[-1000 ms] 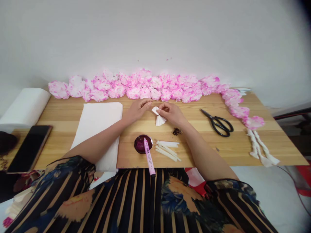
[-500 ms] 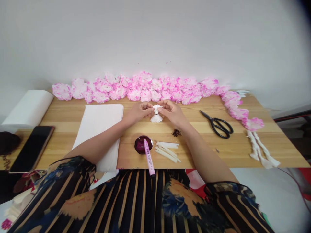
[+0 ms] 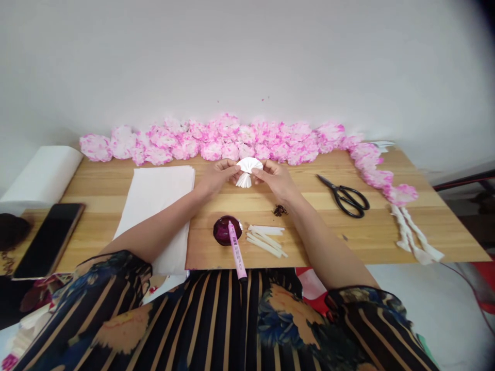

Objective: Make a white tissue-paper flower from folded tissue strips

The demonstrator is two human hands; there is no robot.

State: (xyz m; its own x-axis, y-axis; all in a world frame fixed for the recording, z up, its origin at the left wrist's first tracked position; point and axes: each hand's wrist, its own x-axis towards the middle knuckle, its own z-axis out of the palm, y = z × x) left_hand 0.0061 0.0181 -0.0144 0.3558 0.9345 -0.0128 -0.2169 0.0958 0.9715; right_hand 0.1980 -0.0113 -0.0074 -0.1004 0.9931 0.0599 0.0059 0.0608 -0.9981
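Observation:
A pleated white paper piece [image 3: 249,164], pinched at its middle and fanned at both ends, is held above the wooden table. My left hand [image 3: 218,178] pinches its left side, and my right hand [image 3: 275,179] grips the right side of the upper fan. Below the hands lie a dark red dish [image 3: 222,231] and a pink marker [image 3: 237,252] resting across it. Several cream sticks [image 3: 266,239] are beside the dish, with a small dark pile [image 3: 280,210] near my right wrist.
Pink and white paper flowers [image 3: 232,136] line the table's [image 3: 309,196] back edge and curve down the right. Black scissors [image 3: 346,197] lie to the right. White sheets [image 3: 160,190], a white roll [image 3: 44,172] and a phone [image 3: 50,239] are on the left.
The upper end of the white paper has spread into a wide fan. Both hands have shifted slightly, and the paper's lower end now tilts to the left.

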